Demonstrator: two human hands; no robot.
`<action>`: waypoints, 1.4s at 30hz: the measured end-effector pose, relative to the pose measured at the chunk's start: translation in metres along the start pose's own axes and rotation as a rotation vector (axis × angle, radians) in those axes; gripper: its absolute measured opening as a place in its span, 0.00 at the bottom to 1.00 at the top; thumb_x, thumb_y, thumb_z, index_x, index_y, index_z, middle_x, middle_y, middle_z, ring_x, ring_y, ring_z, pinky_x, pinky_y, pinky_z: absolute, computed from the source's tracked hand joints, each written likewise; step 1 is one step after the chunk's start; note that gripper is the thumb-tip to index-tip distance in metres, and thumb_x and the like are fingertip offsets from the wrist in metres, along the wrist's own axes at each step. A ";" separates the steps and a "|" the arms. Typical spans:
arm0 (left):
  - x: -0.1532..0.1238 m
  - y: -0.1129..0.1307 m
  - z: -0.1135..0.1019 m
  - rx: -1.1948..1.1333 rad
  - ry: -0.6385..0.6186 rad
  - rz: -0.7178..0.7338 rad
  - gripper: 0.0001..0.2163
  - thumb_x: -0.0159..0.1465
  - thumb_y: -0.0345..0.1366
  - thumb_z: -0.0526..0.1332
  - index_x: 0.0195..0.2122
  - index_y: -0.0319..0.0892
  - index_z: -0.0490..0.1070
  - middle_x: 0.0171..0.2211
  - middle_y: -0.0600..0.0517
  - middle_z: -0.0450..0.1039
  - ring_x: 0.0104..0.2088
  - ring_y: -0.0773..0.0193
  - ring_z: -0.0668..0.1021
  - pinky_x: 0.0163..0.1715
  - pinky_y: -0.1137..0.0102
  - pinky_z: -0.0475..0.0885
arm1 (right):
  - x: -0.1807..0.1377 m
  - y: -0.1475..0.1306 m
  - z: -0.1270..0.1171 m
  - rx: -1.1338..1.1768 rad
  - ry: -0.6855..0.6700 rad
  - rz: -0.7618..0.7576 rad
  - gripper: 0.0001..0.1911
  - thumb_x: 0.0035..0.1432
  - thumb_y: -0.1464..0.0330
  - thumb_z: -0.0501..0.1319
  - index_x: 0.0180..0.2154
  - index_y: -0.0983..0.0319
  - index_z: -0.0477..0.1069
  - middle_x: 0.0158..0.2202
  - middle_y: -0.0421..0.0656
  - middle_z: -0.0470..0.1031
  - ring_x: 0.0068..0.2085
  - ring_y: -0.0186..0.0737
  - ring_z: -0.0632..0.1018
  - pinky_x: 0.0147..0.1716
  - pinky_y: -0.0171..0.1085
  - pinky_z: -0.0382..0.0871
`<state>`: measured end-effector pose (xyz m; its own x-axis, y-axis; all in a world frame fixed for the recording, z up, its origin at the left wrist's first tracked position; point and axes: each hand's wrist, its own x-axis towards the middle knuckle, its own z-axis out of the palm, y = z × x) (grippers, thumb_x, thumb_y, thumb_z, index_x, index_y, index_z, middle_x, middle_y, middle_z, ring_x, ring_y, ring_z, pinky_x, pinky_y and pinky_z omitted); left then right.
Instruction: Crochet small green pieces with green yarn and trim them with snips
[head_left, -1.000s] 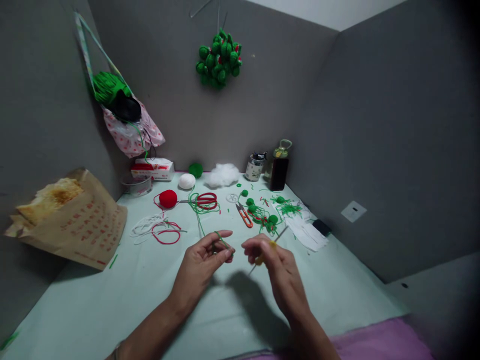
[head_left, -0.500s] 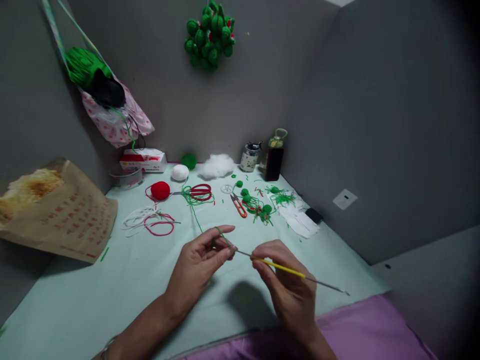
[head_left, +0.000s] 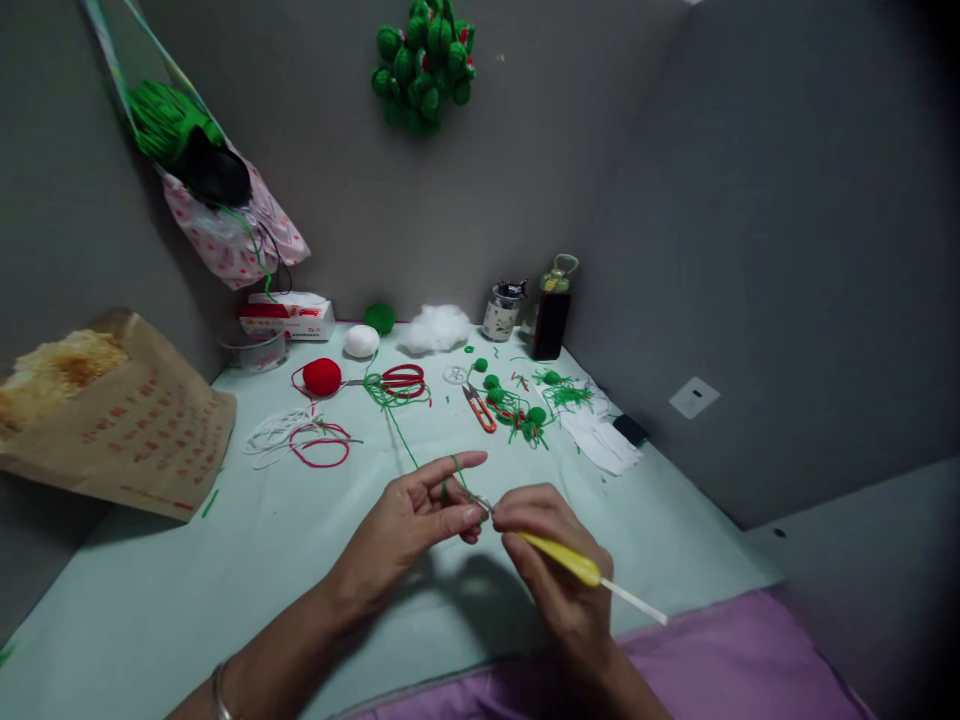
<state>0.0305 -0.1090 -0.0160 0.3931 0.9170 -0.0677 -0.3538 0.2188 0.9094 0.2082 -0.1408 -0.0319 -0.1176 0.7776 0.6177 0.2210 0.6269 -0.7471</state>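
Observation:
My right hand (head_left: 559, 560) grips a crochet hook (head_left: 566, 558) by its yellow handle, the metal tip pointing left and the rear shaft sticking out lower right. At the tip, my left hand (head_left: 427, 515) pinches green yarn (head_left: 459, 470) between thumb and fingers, its index finger stretched out with the strand looped over it. From there the strand runs back over the table to a loose green tangle beside the red-handled scissors (head_left: 401, 381). Any stitched piece in the left fingertips is too small to make out.
Behind my hands lie a red yarn ball (head_left: 322, 377), a white yarn ball (head_left: 361, 341), white stuffing (head_left: 435, 330), orange thread snips (head_left: 480, 408) and small green crocheted balls (head_left: 535, 417). A paper food bag (head_left: 161, 430) stands left; a dark phone (head_left: 551, 325) leans at the back right.
The hook has turned, its rear end swinging down and left. Both hands are closer together, the left shifted slightly right with its index finger more extended.

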 end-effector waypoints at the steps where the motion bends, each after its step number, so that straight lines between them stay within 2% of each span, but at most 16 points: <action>1: 0.000 0.001 -0.001 -0.016 -0.014 -0.014 0.26 0.55 0.34 0.73 0.56 0.44 0.75 0.28 0.55 0.74 0.29 0.65 0.76 0.37 0.66 0.71 | 0.003 0.001 -0.001 0.063 -0.018 0.052 0.09 0.65 0.72 0.60 0.42 0.55 0.77 0.37 0.43 0.75 0.40 0.40 0.77 0.39 0.38 0.73; 3: 0.001 0.002 -0.002 -0.026 -0.038 -0.027 0.27 0.56 0.34 0.73 0.57 0.43 0.75 0.28 0.55 0.74 0.29 0.65 0.76 0.37 0.66 0.70 | 0.008 0.003 -0.003 0.156 -0.034 0.109 0.07 0.66 0.69 0.60 0.39 0.56 0.77 0.36 0.43 0.74 0.40 0.40 0.76 0.39 0.38 0.72; 5: 0.001 0.003 -0.003 -0.022 -0.038 -0.024 0.27 0.56 0.34 0.72 0.58 0.42 0.74 0.28 0.55 0.73 0.29 0.65 0.76 0.37 0.67 0.70 | 0.010 0.004 -0.005 0.149 -0.055 0.111 0.07 0.67 0.70 0.59 0.41 0.56 0.76 0.36 0.43 0.74 0.39 0.40 0.76 0.39 0.39 0.72; 8: 0.001 0.003 -0.005 0.007 -0.011 -0.009 0.27 0.56 0.34 0.72 0.58 0.41 0.73 0.28 0.56 0.73 0.29 0.65 0.76 0.36 0.67 0.69 | 0.012 0.001 -0.009 -0.030 -0.142 -0.006 0.15 0.66 0.76 0.56 0.50 0.55 0.74 0.39 0.45 0.75 0.41 0.41 0.76 0.39 0.39 0.73; 12: 0.003 0.002 -0.011 0.106 -0.031 0.014 0.27 0.58 0.35 0.71 0.59 0.40 0.72 0.27 0.56 0.72 0.29 0.64 0.75 0.36 0.66 0.68 | 0.016 -0.003 -0.018 -0.273 -0.357 -0.167 0.25 0.64 0.80 0.54 0.58 0.53 0.70 0.43 0.48 0.75 0.43 0.44 0.76 0.40 0.41 0.74; 20: 0.005 0.001 -0.016 0.182 -0.101 -0.066 0.25 0.58 0.36 0.70 0.57 0.41 0.73 0.27 0.55 0.72 0.28 0.64 0.74 0.34 0.65 0.66 | 0.039 -0.016 -0.029 -0.158 -0.542 -0.028 0.15 0.69 0.72 0.56 0.51 0.55 0.75 0.39 0.44 0.74 0.40 0.38 0.76 0.39 0.38 0.72; 25: 0.004 0.001 -0.014 0.233 -0.107 -0.051 0.20 0.59 0.36 0.69 0.54 0.43 0.76 0.28 0.54 0.72 0.29 0.64 0.72 0.31 0.68 0.64 | 0.036 -0.016 -0.027 -0.132 -0.469 0.003 0.12 0.70 0.71 0.54 0.44 0.57 0.77 0.37 0.43 0.75 0.38 0.39 0.74 0.39 0.39 0.69; 29: 0.002 0.002 -0.014 0.253 -0.141 -0.060 0.19 0.61 0.36 0.68 0.53 0.44 0.76 0.31 0.54 0.70 0.30 0.65 0.69 0.30 0.69 0.62 | 0.031 -0.007 -0.026 -0.010 -0.345 0.166 0.13 0.71 0.67 0.54 0.37 0.60 0.75 0.33 0.41 0.72 0.35 0.37 0.72 0.36 0.37 0.65; 33: -0.001 0.005 -0.015 0.284 -0.231 -0.046 0.18 0.63 0.37 0.66 0.54 0.46 0.77 0.32 0.54 0.68 0.31 0.65 0.68 0.31 0.69 0.61 | 0.027 0.008 -0.021 0.384 -0.208 0.403 0.15 0.68 0.61 0.59 0.31 0.62 0.75 0.27 0.40 0.69 0.29 0.34 0.69 0.32 0.35 0.62; 36: -0.003 0.007 -0.015 0.250 -0.265 -0.037 0.18 0.63 0.36 0.67 0.55 0.48 0.76 0.33 0.54 0.69 0.32 0.66 0.68 0.32 0.69 0.61 | 0.020 0.016 -0.013 0.616 -0.140 0.529 0.16 0.68 0.58 0.58 0.33 0.61 0.74 0.24 0.37 0.67 0.25 0.32 0.66 0.29 0.34 0.61; 39: -0.005 0.006 -0.012 0.164 -0.208 -0.007 0.18 0.62 0.34 0.68 0.54 0.49 0.77 0.32 0.55 0.70 0.33 0.67 0.70 0.36 0.70 0.63 | 0.011 0.013 -0.006 0.594 -0.120 0.501 0.12 0.68 0.59 0.59 0.39 0.58 0.76 0.26 0.37 0.69 0.27 0.32 0.69 0.30 0.34 0.63; 42: -0.006 0.004 -0.004 0.064 -0.169 0.006 0.19 0.61 0.31 0.69 0.53 0.49 0.78 0.31 0.56 0.72 0.33 0.68 0.73 0.39 0.69 0.65 | 0.005 0.002 -0.004 0.335 -0.068 0.301 0.08 0.68 0.65 0.61 0.43 0.56 0.79 0.34 0.41 0.73 0.36 0.35 0.73 0.37 0.34 0.67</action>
<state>0.0236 -0.1128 -0.0137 0.5297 0.8482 0.0028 -0.3043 0.1870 0.9340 0.2120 -0.1359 -0.0296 -0.1623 0.9219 0.3518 -0.0690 0.3450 -0.9360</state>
